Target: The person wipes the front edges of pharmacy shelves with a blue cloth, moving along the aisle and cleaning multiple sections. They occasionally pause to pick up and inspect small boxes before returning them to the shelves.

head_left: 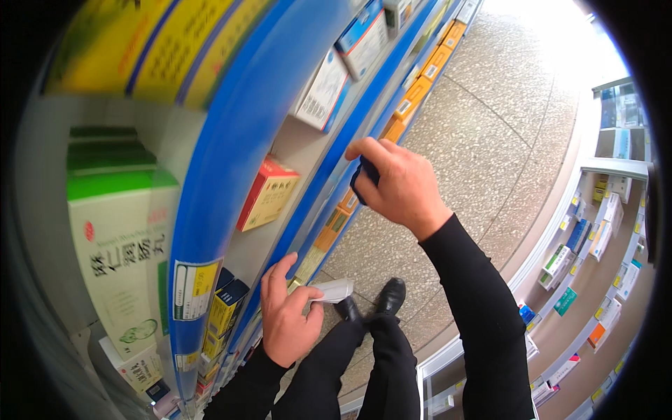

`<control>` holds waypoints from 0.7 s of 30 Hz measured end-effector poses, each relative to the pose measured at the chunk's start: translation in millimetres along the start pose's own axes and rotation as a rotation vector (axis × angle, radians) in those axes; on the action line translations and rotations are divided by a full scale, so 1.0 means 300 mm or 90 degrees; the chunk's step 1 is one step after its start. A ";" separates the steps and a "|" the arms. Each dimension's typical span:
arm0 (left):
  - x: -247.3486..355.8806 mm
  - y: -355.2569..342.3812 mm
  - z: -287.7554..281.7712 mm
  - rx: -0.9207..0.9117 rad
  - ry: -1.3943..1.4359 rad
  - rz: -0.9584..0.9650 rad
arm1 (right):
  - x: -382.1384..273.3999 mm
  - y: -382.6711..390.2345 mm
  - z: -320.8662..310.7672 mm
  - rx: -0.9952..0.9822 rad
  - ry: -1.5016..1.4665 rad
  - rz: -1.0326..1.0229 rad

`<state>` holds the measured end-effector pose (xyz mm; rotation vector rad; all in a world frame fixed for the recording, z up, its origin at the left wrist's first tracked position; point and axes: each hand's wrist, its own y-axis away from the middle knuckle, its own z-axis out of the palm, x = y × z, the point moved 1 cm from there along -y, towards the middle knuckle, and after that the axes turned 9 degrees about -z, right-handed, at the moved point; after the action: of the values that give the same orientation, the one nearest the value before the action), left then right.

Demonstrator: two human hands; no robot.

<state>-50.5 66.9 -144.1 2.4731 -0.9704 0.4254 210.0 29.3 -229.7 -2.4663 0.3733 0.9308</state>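
Note:
My left hand [290, 318] is low beside the blue shelf edge, its thumb and fingers closed on a white folded piece [332, 290] that looks like paper or thin plastic. Farther off and to the right, my right hand [402, 183] is curled round a small black object [364, 178]. Most of that object is hidden by the fingers, so its kind does not show. Left of my right hand, a red and cream box [269, 194] stands on the shelf. Below it, yellow and dark boxes [225, 308] stand near my left hand.
Blue-edged shelves [231, 140] fill the left side. They hold a tall green and white box [122, 259], white and blue boxes [322, 94] and orange boxes [413, 96]. A price label [194, 290] sits on one edge. Speckled floor [476, 133] separates these from curved shelves [560, 364] at right.

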 end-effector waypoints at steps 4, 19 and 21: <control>0.062 -0.112 0.027 0.007 0.024 0.015 | 0.104 -0.031 -0.057 -0.025 -0.007 0.021; 0.256 -0.336 0.049 -0.011 0.021 -0.054 | 0.272 -0.082 -0.095 -0.064 -0.121 -0.157; 0.274 -0.354 0.049 -0.018 0.026 -0.060 | 0.304 -0.101 -0.109 -0.053 -0.124 -0.160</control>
<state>83.5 82.7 -152.1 2.4633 -0.8345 0.4259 307.0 30.4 -259.7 -2.3984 -0.0424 1.0820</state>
